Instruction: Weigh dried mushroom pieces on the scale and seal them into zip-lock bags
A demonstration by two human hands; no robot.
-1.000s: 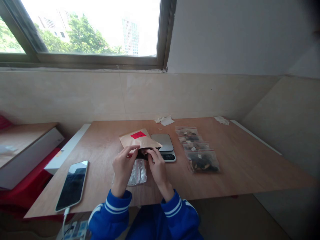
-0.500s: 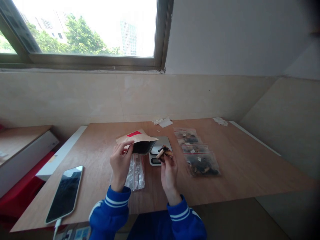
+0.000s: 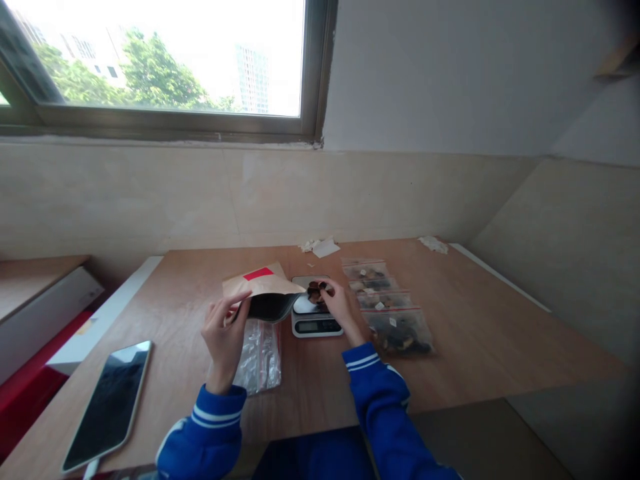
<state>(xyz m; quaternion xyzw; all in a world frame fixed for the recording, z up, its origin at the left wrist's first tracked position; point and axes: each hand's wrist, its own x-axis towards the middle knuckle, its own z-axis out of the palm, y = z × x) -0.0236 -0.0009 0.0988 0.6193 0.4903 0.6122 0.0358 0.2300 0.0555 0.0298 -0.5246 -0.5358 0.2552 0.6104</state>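
Note:
My left hand (image 3: 225, 330) pinches the rim of a kraft paper pouch (image 3: 265, 285) with a red patch. The pouch lies tilted, its dark-lined mouth gaping toward me. Over the weighing plate of a small kitchen scale (image 3: 317, 327), my right hand (image 3: 343, 303) has its fingertips closed on brown, dark-edged dried mushroom pieces (image 3: 316, 292). Whether these rest on the plate, I cannot tell. Under the pouch and left wrist lie clear zip bags (image 3: 263, 363), partly covered. Right of the scale, several filled zip bags (image 3: 400, 332) overlap in a row, holding similar dark dried pieces.
A smartphone (image 3: 110, 403) with a white cable lies at the table's left. White paper scraps (image 3: 326, 247) sit near the wall, and crumpled paper (image 3: 433, 245) lies at the back right. The wooden table (image 3: 480, 333) ends at a tiled wall below a window.
My right hand has moved forward, bringing the dried mushroom pieces from in front of the scale to its plate. The scale's display is now uncovered. My left hand still holds the pouch.

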